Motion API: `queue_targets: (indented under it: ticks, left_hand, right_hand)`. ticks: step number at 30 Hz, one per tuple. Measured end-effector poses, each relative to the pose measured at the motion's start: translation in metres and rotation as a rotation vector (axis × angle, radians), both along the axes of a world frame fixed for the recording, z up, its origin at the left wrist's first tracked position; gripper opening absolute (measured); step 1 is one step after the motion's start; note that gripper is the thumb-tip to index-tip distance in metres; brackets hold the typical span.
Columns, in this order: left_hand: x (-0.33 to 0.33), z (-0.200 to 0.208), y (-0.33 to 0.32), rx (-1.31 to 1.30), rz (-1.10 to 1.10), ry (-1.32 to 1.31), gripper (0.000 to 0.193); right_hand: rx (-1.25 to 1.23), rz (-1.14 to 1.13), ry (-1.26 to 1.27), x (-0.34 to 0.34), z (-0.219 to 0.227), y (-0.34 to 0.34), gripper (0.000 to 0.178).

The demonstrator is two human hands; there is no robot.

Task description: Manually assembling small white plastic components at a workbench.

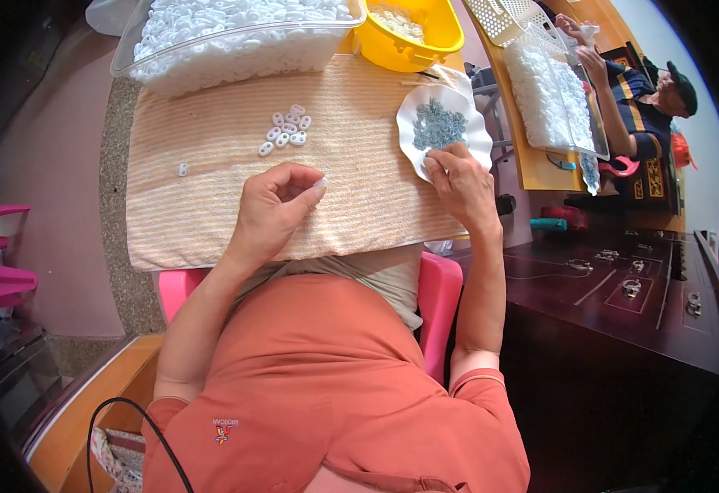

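Pinched together at thumb and fingertips, the left hand (273,209) hovers over the near middle of the cloth-covered worktop (211,222), grasping a small white piece (321,182) that is mostly hidden. To its right, the right hand (464,193) reaches over the near rim of a wavy-edged white plate (409,123), its fingers bent down at the small grey-blue pieces (437,123) heaped there; whether it has gripped one I cannot tell. That plate sits by the right edge of the worktop, toward the far corner. Far of the left hand, and clear of it, a loose group of white two-holed pieces (287,131) lies left of the middle, and a lone white piece (182,170) rests near the left edge. At the far edge stand a clear tub (236,51) filled with white pieces and, to its right, a yellow basin (409,53).

The step in hand looks like picking from the plate. To do it well, the right fingertips should single out one grey-blue piece from the heap's near side, without dragging others over the rim. Meanwhile the left pinch is best kept light and steady, with the white piece's edge showing. Pressing on the plate's rim could tip it.
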State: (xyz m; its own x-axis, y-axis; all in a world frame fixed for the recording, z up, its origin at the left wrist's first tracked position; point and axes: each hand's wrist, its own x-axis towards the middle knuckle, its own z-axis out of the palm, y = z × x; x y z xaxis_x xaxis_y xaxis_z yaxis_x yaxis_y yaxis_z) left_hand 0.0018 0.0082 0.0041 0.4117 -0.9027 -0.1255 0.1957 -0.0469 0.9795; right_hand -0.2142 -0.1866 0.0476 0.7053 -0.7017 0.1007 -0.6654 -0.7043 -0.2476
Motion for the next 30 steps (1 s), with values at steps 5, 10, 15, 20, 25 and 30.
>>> queue_targets:
  ticks: [5,10,15,20,25,30]
  left_hand:
    - [-0.002,-0.001,0.000,-0.017,0.001,0.029,0.013]
    - [-0.004,-0.001,0.000,-0.028,-0.009,0.040,0.013]
    - [-0.005,0.000,-0.001,-0.026,-0.007,0.082,0.012]
    - [-0.005,0.000,-0.001,-0.029,-0.011,0.083,0.011]
    - [-0.007,0.000,-0.001,-0.025,-0.018,0.095,0.011]
    - [-0.008,0.000,0.000,-0.010,-0.020,0.094,0.012]
  right_hand:
    - [-0.017,0.014,-0.014,0.000,-0.003,0.004,0.022]
    - [-0.025,0.024,-0.035,0.000,-0.004,0.008,0.023]
    - [-0.056,0.018,-0.139,-0.001,-0.008,0.009,0.024]
    - [-0.063,0.004,-0.083,-0.001,-0.008,0.010,0.024]
    - [-0.036,0.001,-0.083,0.001,-0.006,0.010,0.022]
    - [-0.020,-0.005,-0.110,-0.002,-0.011,0.009,0.021]
